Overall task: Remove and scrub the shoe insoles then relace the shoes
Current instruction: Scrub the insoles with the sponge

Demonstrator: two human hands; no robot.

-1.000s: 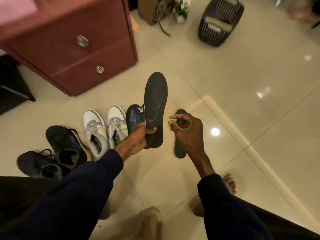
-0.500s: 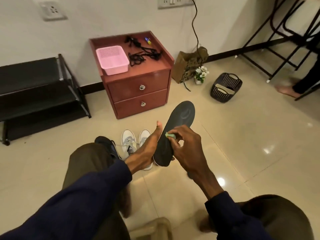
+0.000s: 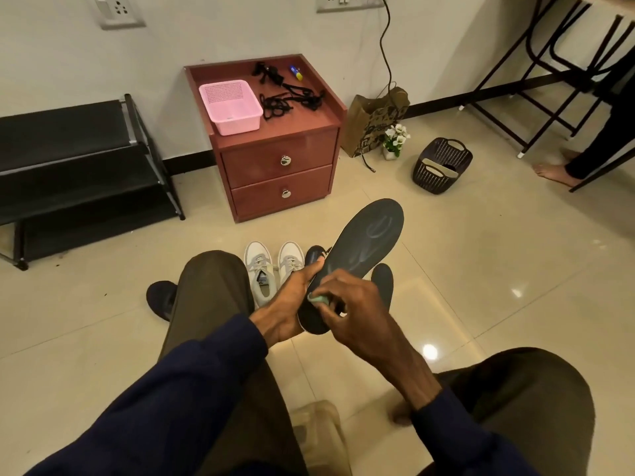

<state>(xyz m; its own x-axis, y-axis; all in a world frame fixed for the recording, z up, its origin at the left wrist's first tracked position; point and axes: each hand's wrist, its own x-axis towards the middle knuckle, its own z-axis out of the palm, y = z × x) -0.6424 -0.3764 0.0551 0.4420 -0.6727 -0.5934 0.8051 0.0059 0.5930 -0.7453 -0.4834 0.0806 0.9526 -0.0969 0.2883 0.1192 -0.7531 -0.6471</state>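
While the insole (image 3: pixel 364 249) is held up over the floor between the knees, toe end raised and tilted away to the right, it looks thin, light and bendy. Foam of this kind probably flexes under pressure, so it needs backing from behind.

Left hand (image 3: pixel 283 316): fingers wrapped round the heel end from below, thumb lying up along the near edge. Good spot; the heel is likely the stiffest part.

Right hand (image 3: pixel 357 312): fingers curled, pinching a small green pad (image 3: pixel 318 298) against the top face near the heel. Pale smears show on the toe area, possibly wet marks.

Second insole (image 3: pixel 383 281) lies flat on the tiles just beyond the hands. White shoes (image 3: pixel 271 269) stand side by side; black laces (image 3: pixel 288 97) lie loose on the cabinet (image 3: pixel 281 159), beside a pink basket (image 3: pixel 230 106).

Hidden or unclear:
- heel end of the held insole, covered by both hands
- most of the pad, so its material is uncertain
- dark shoe (image 3: pixel 314 253) behind the insole, mostly blocked
- another dark shoe (image 3: pixel 159 298), cut off by the left knee
- whether the white shoes hold insoles: cannot tell
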